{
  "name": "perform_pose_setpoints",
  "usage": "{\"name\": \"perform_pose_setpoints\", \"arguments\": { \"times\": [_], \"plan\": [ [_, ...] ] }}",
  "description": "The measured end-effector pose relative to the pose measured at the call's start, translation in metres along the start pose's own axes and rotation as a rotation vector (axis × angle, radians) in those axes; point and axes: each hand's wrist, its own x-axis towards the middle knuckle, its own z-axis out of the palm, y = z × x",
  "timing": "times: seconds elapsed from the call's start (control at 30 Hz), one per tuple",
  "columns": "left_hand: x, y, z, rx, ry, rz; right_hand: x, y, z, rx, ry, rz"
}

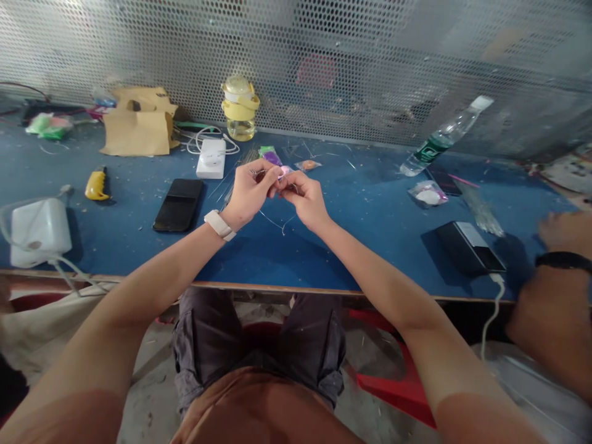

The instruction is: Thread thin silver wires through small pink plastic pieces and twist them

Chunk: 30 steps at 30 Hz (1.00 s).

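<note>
- Noted above the middle of the blue bench (370, 246), towards its far edge: left hand (250, 192) and right hand (303, 198), fingertips meeting.
- Left hand curled nearly closed, thumb and forefinger pinched on a small pink piece (283, 174); white watch (219, 224) on the wrist.
- Right hand likewise curled tight, fingertips gripping the same small pink piece from the other side.
- Thin wire (276, 223) hanging in a loop below the two hands, just above the bench top; cannot tell which hand grips it.
- Just behind the hands: purple packet (271, 155) and orange packet (308, 164), lying flat.
- Left of the hands: black phone (178, 205) face up, with white charger (211, 158) beyond it.
- Against the far edge: yellow-lidded jar (239, 110) upright; brown paper bag (137, 126) towards the far left corner.
- Near the left edge: yellow cutter (96, 185) and white adapter (39, 228), the adapter close to the near edge.
- Right half: plastic bottle (441, 139) leaning at the mesh panel (370, 61); clear packet (428, 196); bundle of wires (481, 214); black power bank (468, 246) by the near edge, white cable (491, 311) plugged in and hanging off.
- At the right edge: another person's hand (565, 229), well apart from the work.
</note>
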Motion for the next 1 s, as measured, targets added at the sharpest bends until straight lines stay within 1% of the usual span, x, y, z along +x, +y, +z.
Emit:
{"name": "perform_pose_setpoints", "arguments": {
  "times": [0.17,0.23,0.37,0.43,0.5,0.6,0.73,0.8,0.87,1.0],
  "plan": [
    [0.002,-0.010,-0.004,-0.003,0.032,-0.036,-0.001,0.001,0.003,-0.171,0.034,-0.056],
    [0.002,-0.012,-0.006,0.028,0.019,-0.038,0.000,0.004,0.004,-0.189,0.044,-0.059],
    [-0.001,-0.012,-0.007,0.101,-0.015,-0.034,0.002,0.010,0.001,-0.154,0.090,0.017],
    [-0.002,-0.013,-0.007,0.124,-0.014,-0.053,0.003,0.010,-0.003,-0.190,0.106,0.001],
    [-0.001,-0.014,-0.007,0.130,0.002,-0.080,0.002,0.008,-0.007,-0.304,0.079,-0.051],
    [0.002,-0.018,-0.008,0.126,0.015,-0.108,0.000,0.002,-0.009,-0.546,0.002,-0.141],
    [0.003,-0.022,-0.011,0.223,-0.008,-0.073,-0.004,-0.004,-0.007,-0.804,-0.025,-0.229],
    [0.003,-0.022,-0.011,0.280,-0.015,-0.028,-0.005,-0.005,-0.007,-0.857,-0.051,-0.263],
    [0.003,-0.023,-0.012,0.301,-0.018,0.009,-0.005,-0.004,-0.008,-0.863,-0.082,-0.301],
    [0.006,-0.024,-0.015,0.304,-0.024,0.019,-0.003,-0.001,-0.009,-0.816,-0.118,-0.400]
  ]
}}
